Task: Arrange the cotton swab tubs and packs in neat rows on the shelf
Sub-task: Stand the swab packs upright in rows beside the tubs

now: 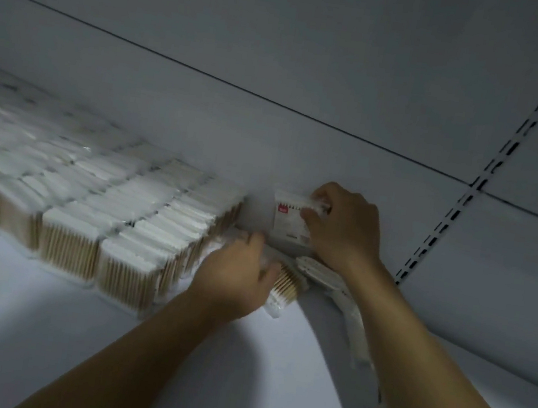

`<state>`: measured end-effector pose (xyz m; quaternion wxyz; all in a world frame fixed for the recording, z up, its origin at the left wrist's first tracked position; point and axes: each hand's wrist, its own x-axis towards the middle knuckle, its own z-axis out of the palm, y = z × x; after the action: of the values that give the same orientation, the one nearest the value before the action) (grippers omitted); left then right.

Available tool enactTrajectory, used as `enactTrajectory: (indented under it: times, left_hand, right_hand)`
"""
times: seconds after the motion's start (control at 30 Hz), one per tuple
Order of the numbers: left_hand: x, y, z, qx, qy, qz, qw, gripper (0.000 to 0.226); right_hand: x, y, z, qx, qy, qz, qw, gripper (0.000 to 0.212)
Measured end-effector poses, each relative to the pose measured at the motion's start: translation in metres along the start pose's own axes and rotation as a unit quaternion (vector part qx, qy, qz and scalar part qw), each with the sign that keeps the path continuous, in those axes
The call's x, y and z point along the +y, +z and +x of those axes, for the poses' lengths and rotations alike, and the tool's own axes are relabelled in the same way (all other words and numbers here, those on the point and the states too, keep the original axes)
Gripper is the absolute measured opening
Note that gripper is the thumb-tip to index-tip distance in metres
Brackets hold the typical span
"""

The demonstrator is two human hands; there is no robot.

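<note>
- Swab packs [103, 215] are ranked at left on a white shelf [19, 324], backed by grey panelling [282, 50]
- A labelled pack [289, 219] is pinched by the right hand [347, 228], centre
- A lying pack [284, 290] is gripped by the left hand [233, 278]

head view | worn on my head | faces forward, down | close over my left hand [234, 270], right hand [343, 230], shelf [36, 326] | only view

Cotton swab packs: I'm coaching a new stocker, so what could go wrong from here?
The right hand pinches a labelled pack standing apart from the rows; released, it may topple. The left hand grips a tilted pack beside those rows; shoving it in could skew them.
</note>
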<state>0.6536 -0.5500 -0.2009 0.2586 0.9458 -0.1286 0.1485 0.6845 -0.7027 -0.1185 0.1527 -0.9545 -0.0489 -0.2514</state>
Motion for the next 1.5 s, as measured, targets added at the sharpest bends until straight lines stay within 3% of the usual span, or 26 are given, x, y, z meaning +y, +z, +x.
enactTrajectory:
  times: [0.13, 0.57, 0.83, 0.9, 1.0, 1.1, 1.2, 1.27, 1.33, 1.4, 1.5]
  left_hand:
    - [0.001, 0.006, -0.002, -0.1, 0.036, 0.055, 0.993, 0.046]
    - [-0.002, 0.001, -0.003, -0.107, 0.068, 0.059, 0.99, 0.036]
    - [-0.003, 0.004, -0.005, -0.156, 0.074, 0.085, 0.981, 0.074]
    - [-0.004, 0.005, -0.004, -0.158, 0.076, 0.085, 0.981, 0.075]
    - [-0.004, 0.003, -0.001, -0.136, 0.067, 0.032, 0.988, 0.059]
    - [-0.002, 0.0, 0.005, -0.11, -0.04, -0.153, 0.981, 0.054]
    - [0.004, -0.011, 0.012, -0.033, -0.165, -0.322, 0.932, 0.022]
    - [0.002, -0.014, 0.019, 0.001, -0.217, -0.38, 0.899, 0.024]
    - [0.001, -0.014, 0.022, -0.033, -0.298, -0.519, 0.801, 0.051]
    - [0.001, -0.009, 0.023, -0.088, -0.315, -0.631, 0.704, 0.071]
    - [0.007, -0.011, 0.016, -0.113, -0.28, -0.708, 0.639, 0.062]
  right_hand:
    - [-0.013, 0.019, 0.012, -0.055, 0.012, -0.05, 0.997, 0.017]
    - [-0.031, 0.066, 0.018, -0.023, -0.011, -0.115, 0.993, 0.025]
    - [-0.035, 0.069, 0.019, -0.039, -0.035, -0.195, 0.979, 0.034]
    - [-0.032, 0.062, 0.017, -0.054, -0.019, -0.178, 0.982, 0.035]
    - [-0.023, 0.042, 0.008, -0.025, 0.038, -0.077, 0.996, 0.037]
    - [-0.011, 0.013, -0.002, -0.024, 0.073, 0.044, 0.996, 0.025]
    - [-0.006, -0.014, -0.005, -0.098, 0.067, 0.133, 0.984, 0.02]
    - [-0.011, -0.023, -0.008, -0.164, 0.045, 0.17, 0.971, 0.027]
    - [-0.018, -0.025, -0.013, -0.218, 0.008, 0.178, 0.959, 0.04]
    - [-0.026, -0.021, -0.016, -0.247, -0.028, 0.16, 0.955, 0.044]
    - [-0.028, -0.014, -0.013, -0.187, -0.023, 0.158, 0.969, 0.025]
